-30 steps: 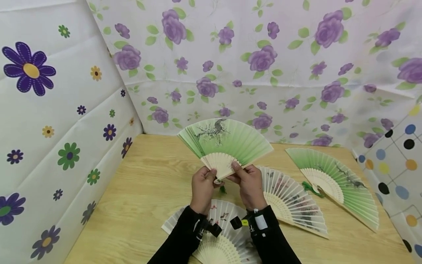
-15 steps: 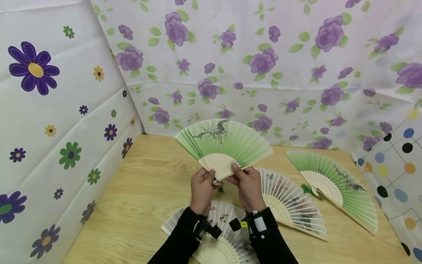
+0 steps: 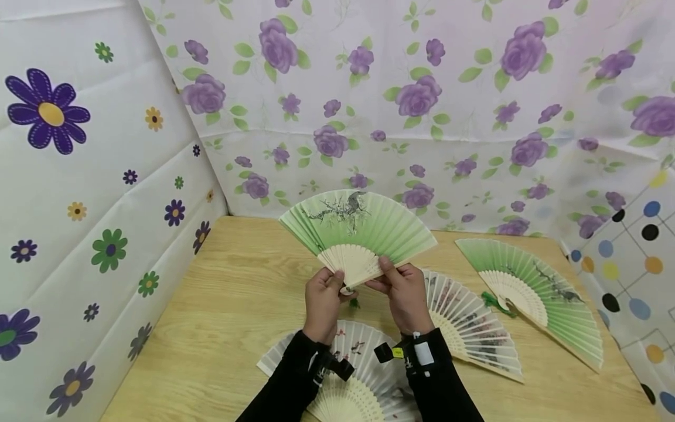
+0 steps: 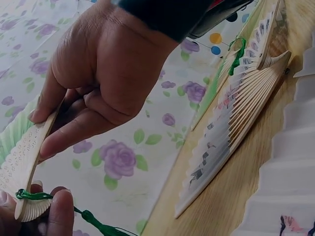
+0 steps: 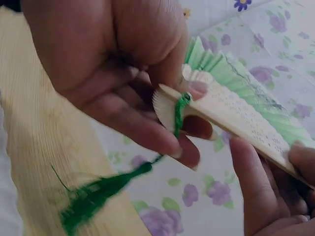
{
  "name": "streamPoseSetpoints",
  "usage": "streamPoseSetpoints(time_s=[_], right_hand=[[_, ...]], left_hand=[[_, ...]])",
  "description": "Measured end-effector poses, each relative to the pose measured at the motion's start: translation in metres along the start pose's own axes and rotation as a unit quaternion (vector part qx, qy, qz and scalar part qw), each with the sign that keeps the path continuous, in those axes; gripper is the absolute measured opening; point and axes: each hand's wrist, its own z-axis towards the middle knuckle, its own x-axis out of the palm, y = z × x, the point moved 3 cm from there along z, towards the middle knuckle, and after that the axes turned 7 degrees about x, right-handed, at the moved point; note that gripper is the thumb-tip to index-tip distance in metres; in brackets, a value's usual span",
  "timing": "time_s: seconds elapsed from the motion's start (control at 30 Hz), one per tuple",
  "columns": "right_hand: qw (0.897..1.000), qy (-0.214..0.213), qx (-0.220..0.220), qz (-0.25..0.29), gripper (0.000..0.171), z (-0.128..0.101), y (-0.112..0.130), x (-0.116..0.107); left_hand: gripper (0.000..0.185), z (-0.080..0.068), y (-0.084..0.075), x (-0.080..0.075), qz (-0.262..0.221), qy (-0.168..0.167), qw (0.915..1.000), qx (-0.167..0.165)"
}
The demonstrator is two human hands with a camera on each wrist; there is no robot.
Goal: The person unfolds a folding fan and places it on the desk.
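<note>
A green folding fan [image 3: 364, 225] with a bird-and-branch print is held upright and spread open above the wooden table [image 3: 237, 305]. My left hand [image 3: 323, 296] pinches its pivot end, where a green tassel [image 3: 355, 303] hangs. My right hand [image 3: 403, 293] pinches the right outer rib. In the left wrist view the right hand [image 4: 103, 73] grips the pale rib of the fan [image 4: 22, 152], and my left hand's fingertips [image 4: 54, 216] hold the tassel loop. In the right wrist view the left hand [image 5: 113, 73] holds the fan's pivot [image 5: 167, 105], the tassel [image 5: 98, 194] dangling below.
Three other open fans lie on the table: a white one [image 3: 348, 346] under my forearms, a white painted one [image 3: 464, 322] to the right, and a green one [image 3: 532, 287] at the far right. Flower-print cloth walls [image 3: 105, 176] close in the left, back and right sides.
The green fan's left folds have spread out, so it is open wider. My right hand has slid slightly to the right along the ribs. The left hand has stayed put.
</note>
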Motion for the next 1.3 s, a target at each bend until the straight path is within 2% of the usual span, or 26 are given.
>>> streamPoseSetpoints(time_s=[0.13,0.23,0.37,0.57,0.8,0.93,1.13,1.3], right_hand=[[0.999,-0.034,-0.011,0.041,0.037,-0.002,-0.005,0.008],[0.998,-0.036,-0.019,0.039,0.039,-0.002,-0.006,0.011],[1.0,-0.015,-0.003,0.017,0.038,0.0,-0.003,0.008],[0.998,0.039,0.038,-0.013,0.035,0.004,-0.002,0.001],[0.997,0.064,0.035,-0.016,0.031,0.006,-0.002,0.0],[0.999,0.043,0.023,0.004,0.034,0.005,-0.004,0.004],[0.998,0.012,0.022,0.065,0.038,0.0,-0.012,0.013],[0.998,0.011,0.009,0.057,0.038,0.0,-0.013,0.014]], left_hand=[[0.029,0.003,-0.005,-0.002,-0.003,-0.002,0.9999,0.014],[0.029,0.005,-0.007,-0.004,0.002,-0.001,0.9999,0.016],[0.028,0.005,-0.007,-0.003,0.0,-0.005,1.0,0.006],[0.028,0.003,-0.006,-0.003,0.007,-0.004,1.0,0.002],[0.028,0.002,-0.004,-0.003,-0.004,-0.016,0.9999,-0.004],[0.03,0.002,-0.003,-0.005,-0.023,-0.013,0.9996,-0.008],[0.034,0.003,-0.007,-0.009,-0.055,-0.011,0.9984,-0.003],[0.032,0.005,-0.009,-0.009,-0.055,-0.022,0.9982,-0.007]])
